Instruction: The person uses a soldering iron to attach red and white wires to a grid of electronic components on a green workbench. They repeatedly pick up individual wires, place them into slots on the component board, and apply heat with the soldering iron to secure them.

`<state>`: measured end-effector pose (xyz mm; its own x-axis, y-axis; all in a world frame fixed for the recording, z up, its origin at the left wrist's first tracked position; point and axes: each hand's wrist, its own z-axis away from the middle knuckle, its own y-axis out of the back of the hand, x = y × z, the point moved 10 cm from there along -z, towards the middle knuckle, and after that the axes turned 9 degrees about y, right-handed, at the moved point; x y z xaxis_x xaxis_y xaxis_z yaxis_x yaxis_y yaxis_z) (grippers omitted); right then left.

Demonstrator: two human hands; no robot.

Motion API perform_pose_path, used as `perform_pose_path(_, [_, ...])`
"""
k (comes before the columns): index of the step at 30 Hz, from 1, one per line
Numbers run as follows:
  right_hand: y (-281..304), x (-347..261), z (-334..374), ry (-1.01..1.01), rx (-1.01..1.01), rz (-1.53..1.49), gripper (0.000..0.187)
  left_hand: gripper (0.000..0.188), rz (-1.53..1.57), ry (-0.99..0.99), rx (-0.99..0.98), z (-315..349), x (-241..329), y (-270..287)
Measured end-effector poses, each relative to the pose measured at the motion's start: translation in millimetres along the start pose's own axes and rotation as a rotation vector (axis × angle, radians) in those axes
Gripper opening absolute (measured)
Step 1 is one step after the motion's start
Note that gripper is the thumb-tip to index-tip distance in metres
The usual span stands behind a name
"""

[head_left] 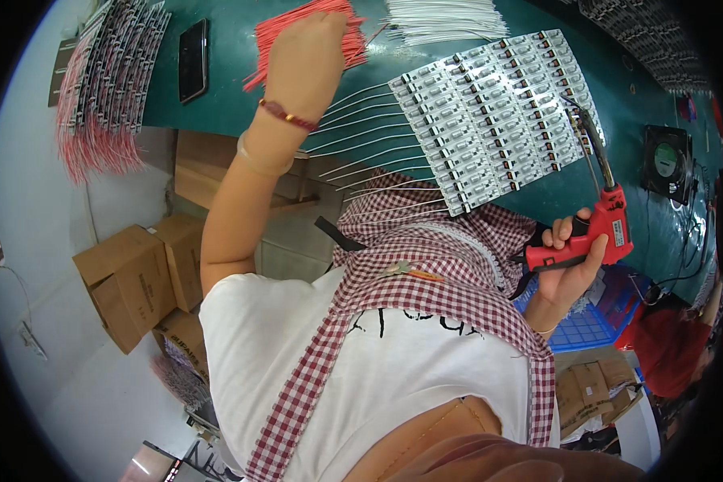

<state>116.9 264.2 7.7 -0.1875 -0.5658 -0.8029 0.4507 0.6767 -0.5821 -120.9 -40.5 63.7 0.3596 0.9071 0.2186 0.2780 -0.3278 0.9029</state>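
Observation:
My left hand is over a bundle of thin red wires on the green table. Its fingers curl down into the bundle, and the back of the hand hides their tips. My right hand grips a red pistol-shaped soldering gun by its handle, with the long metal tip pointing up and away. That tip is over the right edge of a panel of small circuit boards set in rows. Several white wires stick out from the panel's left side.
More white wires lie behind the panel. A phone and boards with red wires are at the left. A black device with a round face stands right. Below are cardboard boxes and a blue basket.

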Motion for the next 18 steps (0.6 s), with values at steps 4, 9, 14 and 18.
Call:
perform_pose_path(4, [-22,-1,4,0.064,-0.098,0.211,0.053,0.012,0.323,-0.039,-0.059,31,16,13])
perform_pose_path(9, [-52,5,11,0.058,-0.198,0.458,0.06,0.016,0.291,-0.109,-0.008,63,16,0])
perform_pose_path(14, [-66,36,7,-0.096,-0.204,0.485,0.054,0.033,0.311,-0.261,0.037,77,36,-6])
perform_pose_path(18, [-69,48,9,-0.133,-0.165,0.647,0.053,0.032,0.335,-0.268,0.022,77,47,-13])
